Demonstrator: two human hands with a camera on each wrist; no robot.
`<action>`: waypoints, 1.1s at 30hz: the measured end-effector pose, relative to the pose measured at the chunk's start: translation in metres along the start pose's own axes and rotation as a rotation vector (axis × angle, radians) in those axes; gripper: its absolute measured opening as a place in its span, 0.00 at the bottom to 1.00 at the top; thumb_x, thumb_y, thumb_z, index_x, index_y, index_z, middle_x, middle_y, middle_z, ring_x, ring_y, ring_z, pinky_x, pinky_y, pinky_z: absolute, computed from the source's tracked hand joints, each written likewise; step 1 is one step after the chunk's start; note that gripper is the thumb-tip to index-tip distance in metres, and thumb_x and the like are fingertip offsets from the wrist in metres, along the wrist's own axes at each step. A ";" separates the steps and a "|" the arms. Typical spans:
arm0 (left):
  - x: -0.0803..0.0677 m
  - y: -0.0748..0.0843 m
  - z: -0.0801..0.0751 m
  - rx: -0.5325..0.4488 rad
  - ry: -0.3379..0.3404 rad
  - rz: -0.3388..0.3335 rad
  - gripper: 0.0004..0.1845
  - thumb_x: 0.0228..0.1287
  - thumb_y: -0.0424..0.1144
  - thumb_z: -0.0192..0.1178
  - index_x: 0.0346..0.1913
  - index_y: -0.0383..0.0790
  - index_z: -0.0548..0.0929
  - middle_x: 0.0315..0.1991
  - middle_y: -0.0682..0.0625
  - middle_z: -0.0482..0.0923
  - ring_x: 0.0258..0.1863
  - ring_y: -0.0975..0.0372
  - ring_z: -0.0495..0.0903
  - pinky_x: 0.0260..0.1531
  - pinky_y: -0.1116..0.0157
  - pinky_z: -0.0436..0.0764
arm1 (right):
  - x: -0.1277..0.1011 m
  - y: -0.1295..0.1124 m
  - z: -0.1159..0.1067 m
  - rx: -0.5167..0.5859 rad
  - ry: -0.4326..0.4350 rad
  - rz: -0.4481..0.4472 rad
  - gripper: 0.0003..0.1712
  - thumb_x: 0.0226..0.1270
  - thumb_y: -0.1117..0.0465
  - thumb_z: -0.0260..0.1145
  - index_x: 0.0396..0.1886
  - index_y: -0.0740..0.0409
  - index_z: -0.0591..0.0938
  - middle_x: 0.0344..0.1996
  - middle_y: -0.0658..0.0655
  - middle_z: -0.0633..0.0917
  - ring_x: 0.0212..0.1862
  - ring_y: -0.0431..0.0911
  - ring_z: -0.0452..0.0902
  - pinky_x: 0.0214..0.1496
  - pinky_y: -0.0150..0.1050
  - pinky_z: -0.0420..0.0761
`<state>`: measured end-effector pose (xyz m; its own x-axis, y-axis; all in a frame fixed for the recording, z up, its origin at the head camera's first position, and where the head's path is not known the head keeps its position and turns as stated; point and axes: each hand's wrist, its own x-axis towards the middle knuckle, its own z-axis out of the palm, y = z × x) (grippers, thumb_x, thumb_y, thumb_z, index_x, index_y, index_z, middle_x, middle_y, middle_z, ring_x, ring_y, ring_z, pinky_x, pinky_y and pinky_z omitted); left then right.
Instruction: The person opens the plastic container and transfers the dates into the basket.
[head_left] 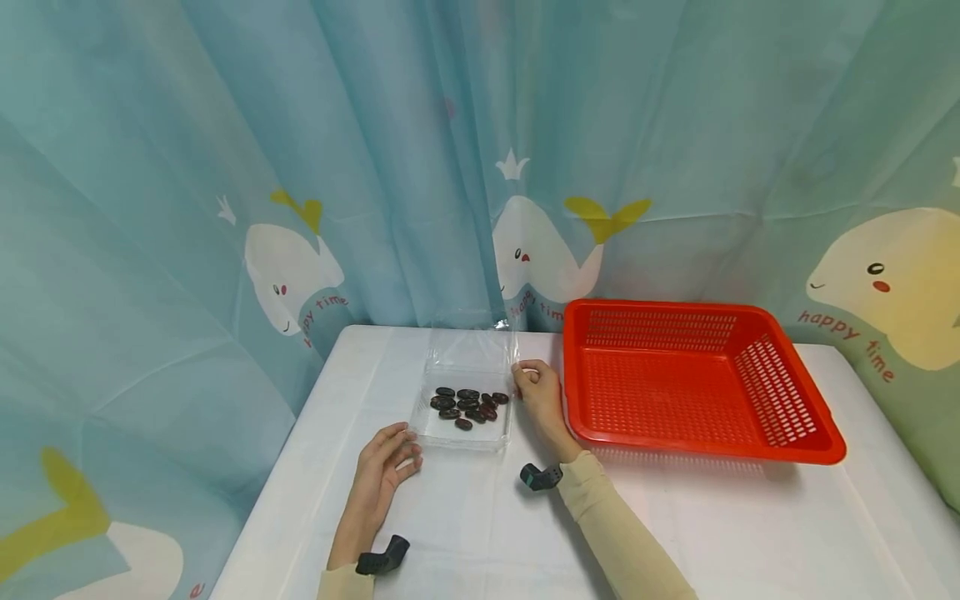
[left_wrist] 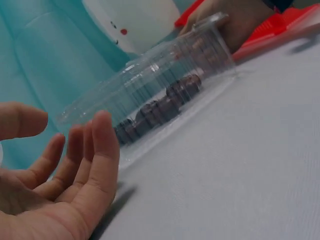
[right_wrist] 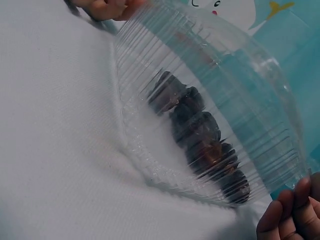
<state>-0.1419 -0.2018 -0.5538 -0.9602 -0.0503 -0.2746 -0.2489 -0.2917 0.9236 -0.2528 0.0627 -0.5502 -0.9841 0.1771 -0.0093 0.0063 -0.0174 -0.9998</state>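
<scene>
A clear plastic clamshell box (head_left: pixel 459 437) sits on the white table with its lid (head_left: pixel 471 347) standing open at the back. Several dark dates (head_left: pixel 469 404) lie in its tray, also visible through the ribbed wall in the wrist views (left_wrist: pixel 156 111) (right_wrist: pixel 201 126). My right hand (head_left: pixel 527 375) is at the box's right rear corner, fingers curled on the lid's edge (right_wrist: pixel 291 212). My left hand (head_left: pixel 405 448) hovers by the front left corner, fingers relaxed and spread (left_wrist: pixel 70 131), a small gap from the box (left_wrist: pixel 165 75).
A red slotted basket (head_left: pixel 705 307) stands right of the box, holding nothing visible, its corner just behind my right hand (left_wrist: pixel 260 29). A teal whale-print curtain (head_left: pixel 225 208) hangs close behind the table. A white cloth (head_left: pixel 712 533) covers the table.
</scene>
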 end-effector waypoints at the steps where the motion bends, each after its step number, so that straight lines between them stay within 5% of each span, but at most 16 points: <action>1: 0.001 0.001 0.000 0.000 0.006 0.005 0.19 0.83 0.39 0.51 0.66 0.31 0.68 0.48 0.52 0.77 0.44 0.64 0.81 0.46 0.68 0.88 | 0.001 0.004 0.000 -0.003 0.003 -0.008 0.12 0.74 0.69 0.65 0.48 0.78 0.80 0.15 0.47 0.77 0.18 0.35 0.68 0.22 0.26 0.70; 9: 0.008 0.004 0.005 -0.015 0.032 0.022 0.27 0.81 0.41 0.55 0.74 0.32 0.65 0.56 0.53 0.74 0.51 0.66 0.77 0.52 0.71 0.85 | 0.001 0.010 -0.003 -0.046 0.007 0.004 0.11 0.76 0.66 0.64 0.48 0.74 0.80 0.17 0.49 0.78 0.20 0.37 0.69 0.23 0.26 0.69; 23: 0.013 -0.006 0.003 -0.092 0.018 0.029 0.23 0.81 0.36 0.55 0.72 0.33 0.68 0.49 0.57 0.76 0.45 0.68 0.76 0.47 0.72 0.83 | 0.002 0.012 -0.001 -0.007 0.034 0.113 0.12 0.74 0.63 0.64 0.43 0.72 0.82 0.15 0.46 0.78 0.19 0.37 0.71 0.24 0.28 0.73; 33: 0.013 -0.007 0.000 -0.124 -0.013 0.043 0.21 0.81 0.34 0.54 0.71 0.34 0.68 0.50 0.56 0.76 0.46 0.68 0.77 0.47 0.73 0.83 | 0.000 0.008 0.000 -0.008 0.029 0.084 0.12 0.75 0.65 0.63 0.47 0.74 0.79 0.18 0.49 0.80 0.20 0.37 0.71 0.25 0.27 0.74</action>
<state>-0.1526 -0.2007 -0.5642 -0.9715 -0.0532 -0.2311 -0.1906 -0.4051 0.8942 -0.2526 0.0621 -0.5582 -0.9746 0.2035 -0.0931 0.0898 -0.0255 -0.9956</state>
